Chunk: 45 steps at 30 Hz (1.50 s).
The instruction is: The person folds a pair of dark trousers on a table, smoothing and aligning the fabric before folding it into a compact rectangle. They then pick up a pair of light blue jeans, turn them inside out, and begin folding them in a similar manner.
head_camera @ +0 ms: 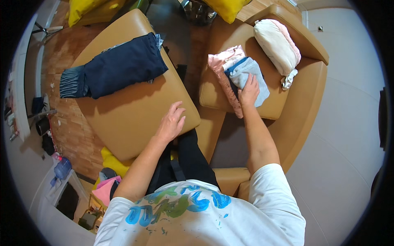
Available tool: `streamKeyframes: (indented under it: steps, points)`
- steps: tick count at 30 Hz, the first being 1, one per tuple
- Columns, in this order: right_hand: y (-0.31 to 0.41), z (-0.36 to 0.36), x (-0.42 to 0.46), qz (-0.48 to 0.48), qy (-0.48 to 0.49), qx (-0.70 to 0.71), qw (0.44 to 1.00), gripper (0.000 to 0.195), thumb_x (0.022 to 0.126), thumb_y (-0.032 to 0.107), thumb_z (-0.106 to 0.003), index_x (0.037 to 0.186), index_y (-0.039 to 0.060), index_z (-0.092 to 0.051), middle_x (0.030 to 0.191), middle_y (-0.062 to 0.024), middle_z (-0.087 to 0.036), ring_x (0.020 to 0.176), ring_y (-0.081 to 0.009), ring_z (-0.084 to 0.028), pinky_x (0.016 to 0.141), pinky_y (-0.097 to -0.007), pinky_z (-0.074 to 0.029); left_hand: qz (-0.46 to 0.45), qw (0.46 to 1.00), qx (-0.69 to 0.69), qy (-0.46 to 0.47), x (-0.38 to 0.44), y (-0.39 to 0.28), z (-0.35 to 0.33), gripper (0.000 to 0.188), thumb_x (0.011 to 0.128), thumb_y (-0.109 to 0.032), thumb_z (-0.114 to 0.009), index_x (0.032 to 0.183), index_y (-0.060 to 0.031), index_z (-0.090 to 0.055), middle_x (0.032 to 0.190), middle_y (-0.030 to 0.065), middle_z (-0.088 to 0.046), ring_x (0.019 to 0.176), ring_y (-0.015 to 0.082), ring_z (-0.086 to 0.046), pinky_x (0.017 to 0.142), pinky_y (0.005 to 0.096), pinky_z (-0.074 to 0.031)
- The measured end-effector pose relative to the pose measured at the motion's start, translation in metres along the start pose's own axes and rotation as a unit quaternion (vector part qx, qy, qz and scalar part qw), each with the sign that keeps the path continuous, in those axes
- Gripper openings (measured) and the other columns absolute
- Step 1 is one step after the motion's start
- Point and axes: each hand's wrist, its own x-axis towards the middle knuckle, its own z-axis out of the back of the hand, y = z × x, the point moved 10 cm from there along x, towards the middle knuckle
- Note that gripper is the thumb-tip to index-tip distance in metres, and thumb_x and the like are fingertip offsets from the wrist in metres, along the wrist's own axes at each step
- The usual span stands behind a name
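My right hand [250,91] rests on a light grey folded garment [261,87], which lies on top of a dark blue folded cloth and beside pink satiny clothing [224,61] on the tan leather seat. Whether its fingers grip the grey cloth cannot be told. Over the near part of the tan leather ottoman [138,113] hovers my left hand [172,122], its fingers apart and slightly bent, holding nothing. Navy folded trousers [123,66] lie across that ottoman, with a ribbed blue garment [72,82] sticking out at their left end and patterned cloth under them.
A white and pink rolled bundle [274,46] leans on the seat's backrest, with a crumpled white cloth [289,79] beside it. Yellow cushions [223,9] are at the top. Pink and grey clothes [106,189] lie at the lower left, near a blue water bottle [62,168].
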Motion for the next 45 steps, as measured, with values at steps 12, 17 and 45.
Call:
streamKeyframes:
  steps: [12,17,45]
  points:
    - [0.043,0.043,-0.041,0.169,-0.093,0.088,0.977,0.076,0.080,0.018,-0.082,0.146,-0.0011,-0.048,0.151,-0.0288,-0.046,0.138,-0.0454,-0.044,0.117,-0.0527,-0.035,0.092,0.996,0.014,0.004,-0.037,0.069,0.021,0.025,0.097,-0.017,-0.062,0.112,0.0026,-0.066,0.113,0.0206,-0.064,0.108,0.0420,-0.062,0.096,0.0459,-0.051]
    - [0.192,-0.005,-0.137,0.251,0.135,0.349,0.893,0.014,0.094,0.006,-0.069,0.108,0.0038,-0.070,0.101,-0.0163,-0.071,0.088,-0.0323,-0.070,0.081,-0.0401,-0.057,0.205,0.965,-0.087,-0.142,-0.090,0.136,0.002,0.033,0.105,-0.024,-0.048,0.093,0.0013,-0.064,0.099,0.0261,-0.066,0.098,0.0426,-0.064,0.091,0.0514,-0.051]
    - [0.512,-0.038,-0.550,0.615,0.461,0.019,0.639,0.016,0.101,0.020,-0.066,0.101,0.0039,-0.069,0.077,-0.0074,-0.070,0.065,-0.0148,-0.066,0.059,-0.0316,-0.054,0.415,-0.116,-0.393,-0.812,-0.816,0.394,-0.081,0.058,0.086,-0.017,-0.076,0.131,0.0150,-0.057,0.131,0.0232,-0.066,0.116,0.0329,-0.066,0.100,0.0392,-0.053]
